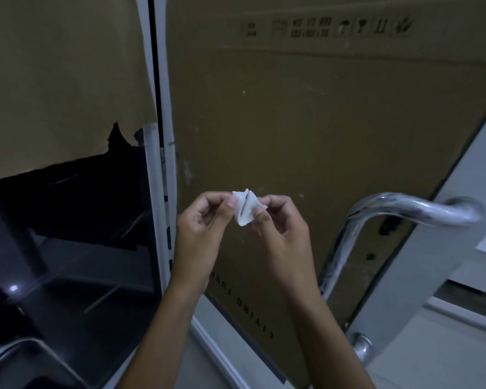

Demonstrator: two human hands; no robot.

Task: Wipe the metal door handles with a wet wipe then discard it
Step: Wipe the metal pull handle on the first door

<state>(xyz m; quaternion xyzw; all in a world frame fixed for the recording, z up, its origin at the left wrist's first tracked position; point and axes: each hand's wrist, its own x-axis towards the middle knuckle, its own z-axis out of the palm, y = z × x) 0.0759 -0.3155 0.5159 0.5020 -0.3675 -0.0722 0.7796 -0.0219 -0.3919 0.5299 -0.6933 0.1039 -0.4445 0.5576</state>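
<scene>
Both my forearms come up from the bottom edge of the head view and meet in the middle. My left hand point(201, 220) has its fingers curled in, and the thumb and forefinger pinch the left edge of the wet wipe point(245, 206). My right hand point(278, 228) is curled the same way, its thumb and forefinger pinching the wipe's right edge. That small white wipe is folded and crumpled, with a dark crease down its middle, and it hangs in the air between my two sets of fingertips, touching nothing else.

To my right, near my right wrist but apart from it, the metal door handle point(399, 209) curves out from a pale grey door frame point(438, 248). It is a shiny tube that bends and runs downward to a round mount point(361, 346) low on the frame. Behind my hands the door panel is covered in brown cardboard point(306, 122) with blurred printed symbols near its top. A second cardboard sheet point(54, 80) on the left is torn, showing dark glass point(68, 220) below it. A white upright frame strip point(163, 164) divides the two sheets.
</scene>
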